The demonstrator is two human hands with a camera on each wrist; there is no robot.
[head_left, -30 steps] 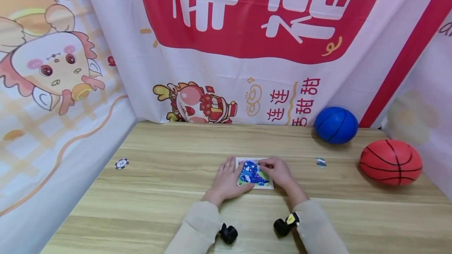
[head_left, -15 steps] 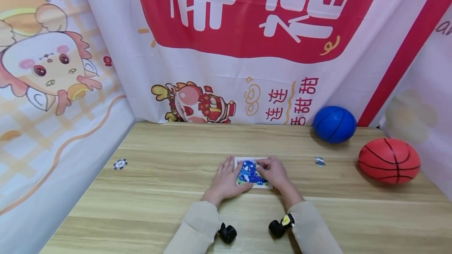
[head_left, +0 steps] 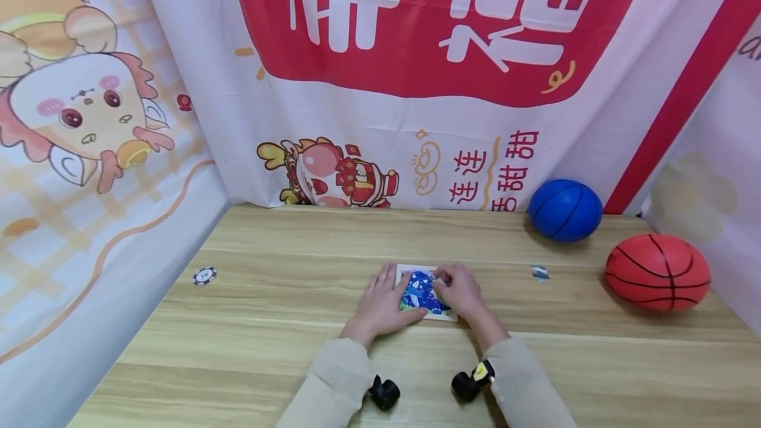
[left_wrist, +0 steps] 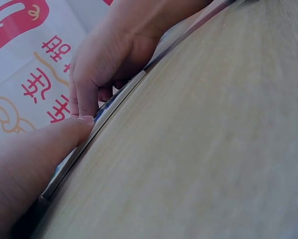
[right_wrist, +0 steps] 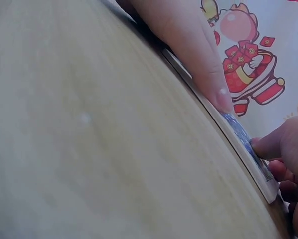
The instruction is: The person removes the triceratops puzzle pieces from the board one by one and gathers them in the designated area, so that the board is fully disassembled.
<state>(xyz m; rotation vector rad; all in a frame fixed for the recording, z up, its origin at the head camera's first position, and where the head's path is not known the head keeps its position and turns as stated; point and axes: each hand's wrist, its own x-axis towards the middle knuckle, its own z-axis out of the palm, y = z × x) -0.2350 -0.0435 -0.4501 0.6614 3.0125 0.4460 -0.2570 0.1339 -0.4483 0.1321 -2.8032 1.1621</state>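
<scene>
In the head view, a small picture puzzle (head_left: pixel 425 294) in a pale, thin frame lies flat at mid-table, its picture mostly blue. My left hand (head_left: pixel 380 306) rests over its left side, long fingers straight and thumb along the near edge. On the right side is my right hand (head_left: pixel 460 289), fingers curled and thumb against the picture. The right wrist view shows this thumb (right_wrist: pixel 268 143) touching the blue surface (right_wrist: pixel 241 132). Whether a puzzle piece sits between thumb and fingers is hidden. A loose flat piece (head_left: pixel 540 273), blue and white, lies to the right.
A round chip (head_left: pixel 205 275) marked 10 lies far left on the wooden table (head_left: pixel 267 362). A blue ball (head_left: pixel 565 211) and a red ball (head_left: pixel 658 273) stand at the back right. Printed cloth (head_left: pixel 357 117) hangs behind the table and along both sides.
The right hand and forearm have shifted slightly left, and its fingers have curled more at the picture's right side. The puzzle has turned very slightly. The left hand stays put.
</scene>
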